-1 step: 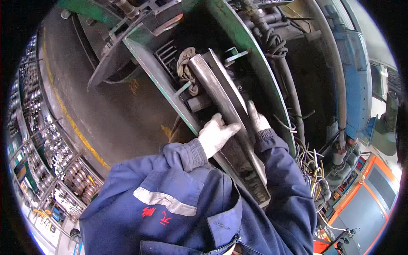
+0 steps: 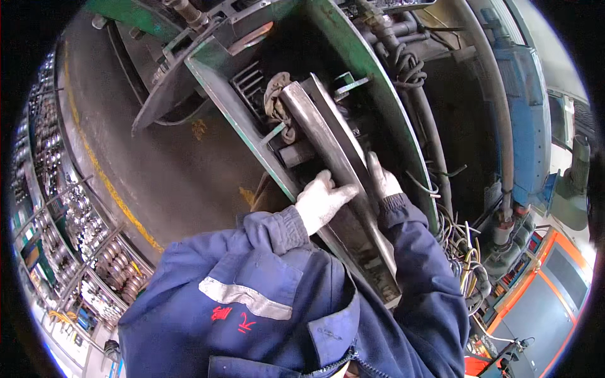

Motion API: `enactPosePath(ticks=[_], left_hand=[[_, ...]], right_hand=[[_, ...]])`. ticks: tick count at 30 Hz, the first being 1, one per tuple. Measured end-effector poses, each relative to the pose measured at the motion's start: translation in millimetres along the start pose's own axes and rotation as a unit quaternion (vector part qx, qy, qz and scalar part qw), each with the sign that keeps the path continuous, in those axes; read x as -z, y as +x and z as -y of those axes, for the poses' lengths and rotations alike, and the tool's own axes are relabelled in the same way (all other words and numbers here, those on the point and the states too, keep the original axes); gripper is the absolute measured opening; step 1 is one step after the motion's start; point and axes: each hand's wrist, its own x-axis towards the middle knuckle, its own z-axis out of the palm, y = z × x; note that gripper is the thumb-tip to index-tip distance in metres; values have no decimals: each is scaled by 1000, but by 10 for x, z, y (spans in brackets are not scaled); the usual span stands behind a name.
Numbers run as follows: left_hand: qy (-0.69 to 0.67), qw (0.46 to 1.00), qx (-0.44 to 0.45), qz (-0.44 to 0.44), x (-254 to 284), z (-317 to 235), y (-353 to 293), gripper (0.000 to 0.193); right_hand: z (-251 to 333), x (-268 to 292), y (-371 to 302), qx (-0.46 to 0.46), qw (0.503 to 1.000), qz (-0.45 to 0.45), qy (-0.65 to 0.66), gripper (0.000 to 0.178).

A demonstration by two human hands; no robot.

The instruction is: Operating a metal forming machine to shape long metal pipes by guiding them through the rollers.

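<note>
A long steel channel [image 2: 324, 135] slants through the trough of a green machine frame, its far end beside a crumpled dirty rag [image 2: 276, 94]. My left hand [image 2: 322, 200], in a white glove, grips the channel's left side with fingers bent and thumb across its edge. On the opposite side, my gloved right hand [image 2: 383, 178] holds the channel's right flank, fingers fairly straight and pointing away from me; its thumb is hidden. Below the rag, a short metal cylinder [image 2: 296, 153] lies close to the channel.
The green frame's walls [image 2: 249, 135] enclose the trough, with a small bracket [image 2: 350, 85] on the right. Hoses and pipes [image 2: 409, 69] run beyond it. Tangled cables [image 2: 469, 264] hang at right, near an orange-and-grey cabinet [image 2: 542, 302]. Racks of metal parts [image 2: 116, 268] stand left.
</note>
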Motion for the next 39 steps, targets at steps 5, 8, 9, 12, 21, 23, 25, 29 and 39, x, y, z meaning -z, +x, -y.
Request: enactPosePath(ticks=[5,8,9,12,21,23,25,29,39], left_hand=[[38,984,49,169,108,-528,-343,47],[10,971,48,232,227,-681,-534,39],[61,968,-26,244,356,-872,-622,36],[290,912,-282,68,926,-1820,-1065,15],[694,633,-169,-299,3436,-2145,-453,60],[703,643,-130,-274,3660,-2158,-530,56],[674,683,-155,-236,3726,-2318,-778,49],[703,647,-149,-256,4032,-2211,-902,47],[714,658,-184,-151,4821,-2494,-889,42]], right_hand=[[30,25,-431,77,995,-45,-35,78],[-68,16,-651,145,985,-67,-63,94],[-25,-13,-749,135,983,-86,-88,107],[-218,-142,-841,209,960,-144,-117,120],[-47,-266,-813,237,931,-202,-189,119],[-30,-302,-812,236,929,-217,-183,118],[-18,-320,-765,256,923,-225,-179,118],[138,-365,-783,229,932,-227,-162,114],[529,-535,-739,145,934,-271,-181,116]])
